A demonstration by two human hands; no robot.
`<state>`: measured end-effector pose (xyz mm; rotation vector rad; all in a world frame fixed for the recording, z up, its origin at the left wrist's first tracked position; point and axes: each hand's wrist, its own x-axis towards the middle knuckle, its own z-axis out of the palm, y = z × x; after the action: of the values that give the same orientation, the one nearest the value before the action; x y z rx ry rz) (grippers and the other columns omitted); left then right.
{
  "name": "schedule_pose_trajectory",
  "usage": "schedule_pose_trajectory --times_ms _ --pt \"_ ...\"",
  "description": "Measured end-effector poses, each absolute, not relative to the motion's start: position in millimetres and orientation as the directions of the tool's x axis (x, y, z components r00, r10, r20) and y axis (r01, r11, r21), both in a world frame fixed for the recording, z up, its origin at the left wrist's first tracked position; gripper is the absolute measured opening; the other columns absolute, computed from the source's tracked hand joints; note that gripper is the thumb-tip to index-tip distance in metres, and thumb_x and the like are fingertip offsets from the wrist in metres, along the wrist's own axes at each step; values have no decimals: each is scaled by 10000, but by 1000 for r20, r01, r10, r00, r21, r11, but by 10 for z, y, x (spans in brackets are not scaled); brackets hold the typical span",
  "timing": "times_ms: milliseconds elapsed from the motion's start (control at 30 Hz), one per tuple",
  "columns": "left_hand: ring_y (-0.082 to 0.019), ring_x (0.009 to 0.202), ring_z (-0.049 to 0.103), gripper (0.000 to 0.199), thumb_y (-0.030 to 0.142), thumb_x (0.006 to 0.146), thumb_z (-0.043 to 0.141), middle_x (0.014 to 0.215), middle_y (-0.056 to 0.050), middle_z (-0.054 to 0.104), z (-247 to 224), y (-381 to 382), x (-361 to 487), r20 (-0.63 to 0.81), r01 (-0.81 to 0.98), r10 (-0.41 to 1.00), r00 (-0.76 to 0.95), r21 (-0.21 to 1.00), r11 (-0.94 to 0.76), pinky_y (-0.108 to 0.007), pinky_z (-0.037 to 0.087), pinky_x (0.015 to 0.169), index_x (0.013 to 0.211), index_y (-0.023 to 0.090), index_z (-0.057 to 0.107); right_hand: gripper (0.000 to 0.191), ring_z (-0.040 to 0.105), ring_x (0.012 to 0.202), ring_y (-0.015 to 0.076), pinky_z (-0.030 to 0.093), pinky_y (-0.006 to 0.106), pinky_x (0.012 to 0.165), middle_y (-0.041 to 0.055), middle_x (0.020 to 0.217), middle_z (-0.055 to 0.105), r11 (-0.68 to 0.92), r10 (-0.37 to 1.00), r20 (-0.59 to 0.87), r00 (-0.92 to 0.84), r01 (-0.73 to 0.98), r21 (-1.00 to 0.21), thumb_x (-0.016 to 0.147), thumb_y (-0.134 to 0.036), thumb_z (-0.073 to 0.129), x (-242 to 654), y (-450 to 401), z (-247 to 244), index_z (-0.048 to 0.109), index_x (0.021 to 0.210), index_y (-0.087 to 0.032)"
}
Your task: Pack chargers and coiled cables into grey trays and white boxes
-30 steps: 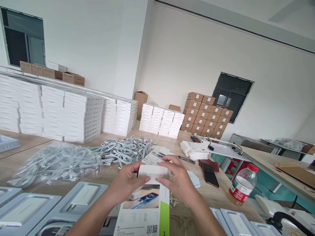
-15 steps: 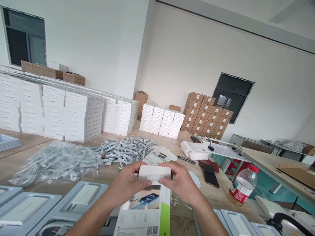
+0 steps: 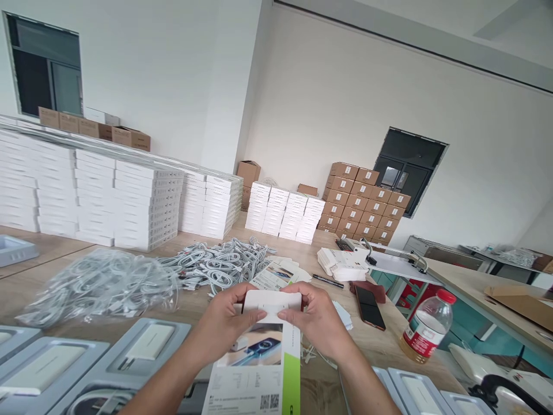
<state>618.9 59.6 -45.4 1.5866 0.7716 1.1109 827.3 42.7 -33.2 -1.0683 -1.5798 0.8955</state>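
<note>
In the middle at the bottom I hold a thin white printed packaging box (image 3: 246, 377) with a green stripe and a phone picture on its face. My left hand (image 3: 231, 323) grips the left side of its white end flap (image 3: 272, 301), thumb flat on the front. The flap's right side is pinched by my right hand (image 3: 315, 320), with that thumb pressed near the middle. Both sets of fingers curl behind the flap, partly hidden. Just beyond my hands lie flat printed cards (image 3: 276, 274) and a pile of grey cables (image 3: 224, 262).
Grey-blue trays (image 3: 147, 346) holding white flat devices stand at left, more trays (image 3: 415, 392) at right. Bagged cables (image 3: 103, 282) lie at left. Stacks of white boxes (image 3: 147, 202) line the back. A phone (image 3: 370, 308), a marker (image 3: 328, 281) and a bottle (image 3: 427, 325) are at right.
My thumbs have pressed the small tab on the end flap down, and it now looks flatter. My hands have hardly moved otherwise.
</note>
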Motion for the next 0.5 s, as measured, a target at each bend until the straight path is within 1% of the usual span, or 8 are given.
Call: schedule_pose_trajectory --times_ms 133,300,500 --pt "-138 634 545 224 356 764 741 664 35 561 -455 587 6213 295 -48 897 328 954 -296 -239 470 597 737 190 593 248 534 595 122 396 229 530 -36 700 640 314 948 300 -104 169 -934 663 -253 797 8259 414 -306 689 880 -203" --pt "-128 587 522 238 370 750 751 653 40 575 -467 594 6224 303 -55 903 305 952 -301 -226 425 548 702 200 593 262 549 578 127 416 242 531 -20 709 672 304 952 295 -87 139 -942 661 -269 806 8247 408 -307 714 897 -203" --pt "-146 642 541 226 390 792 713 677 27 591 -460 593 6214 335 -53 888 315 940 -337 -233 432 595 708 203 617 215 575 584 146 428 251 522 -10 707 692 323 945 314 -86 113 -940 688 -315 797 8231 397 -283 708 850 -206"
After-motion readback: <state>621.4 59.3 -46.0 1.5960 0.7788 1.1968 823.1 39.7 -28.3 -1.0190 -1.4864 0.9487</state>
